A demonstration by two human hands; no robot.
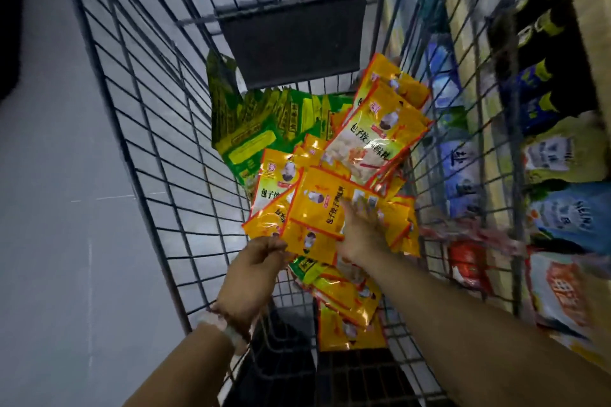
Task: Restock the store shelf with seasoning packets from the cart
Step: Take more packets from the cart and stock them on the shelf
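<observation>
Both hands worked low in the centre of the frame, inside the cart (139,129). The left hand (254,274) pinched the lower left corner of a sheaf of yellow packets (317,208), fingers curled on its edge. The right hand (360,228) lay on that sheaf from the right, its fingers blurred, so I cannot tell whether they gripped. The sheaf's long axis ran from lower left toward upper right. More yellow packets lay above and below, green packets (251,122) toward upper left. The shelf (555,155) stood along the right edge, nearer the right arm.
</observation>
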